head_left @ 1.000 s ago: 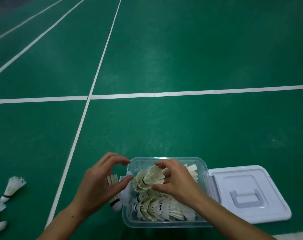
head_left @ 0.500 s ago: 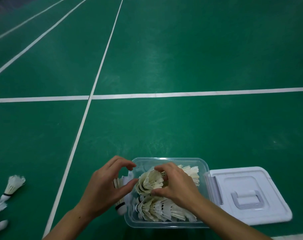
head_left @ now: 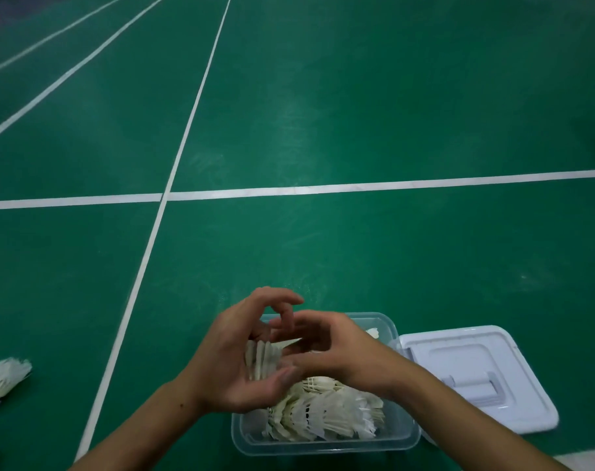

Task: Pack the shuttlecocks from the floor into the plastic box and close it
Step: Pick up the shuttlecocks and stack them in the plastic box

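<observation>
Both hands now meet above the box's far-left corner: the left hand [head_left: 236,365] has swung in from outside it and cups a shuttlecock [head_left: 260,360] in curled fingers, while the right hand [head_left: 326,348] curls over beside it, its hold unclear. Many shuttlecocks [head_left: 323,413] already fill the plastic box [head_left: 326,448]; a few [head_left: 7,377] wait on the floor's left edge, the lid [head_left: 476,372] alongside the box's right.

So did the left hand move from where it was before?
Yes. The left hand, holding a shuttlecock, came rightward from beside the plastic box to above its left part, meeting the right hand.
</observation>
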